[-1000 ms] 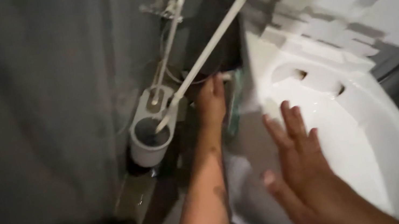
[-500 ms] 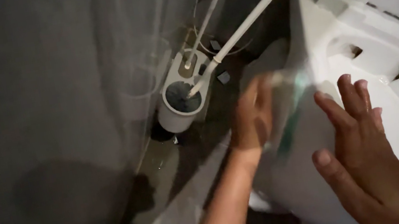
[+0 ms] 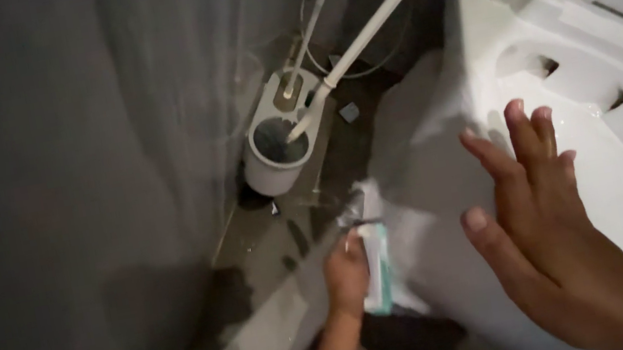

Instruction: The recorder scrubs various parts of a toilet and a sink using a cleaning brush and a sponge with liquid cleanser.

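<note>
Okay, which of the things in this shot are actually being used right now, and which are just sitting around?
In use:
- left hand, pressing a white-and-teal sponge to the toilet's outer side
- right hand, spread flat on the toilet bowl

Lying about:
- toilet brush leaning in its holder
- grey wall

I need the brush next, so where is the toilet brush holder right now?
The toilet brush holder stands on the floor in the head view, upper middle, between the grey wall and the toilet bowl, its white-handled brush leaning inside.

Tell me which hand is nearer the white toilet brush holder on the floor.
Left. The left hand, holding a green-edged sponge, is low beside the toilet, just below the white toilet brush holder; the right hand rests on the toilet rim, farther off.
</note>
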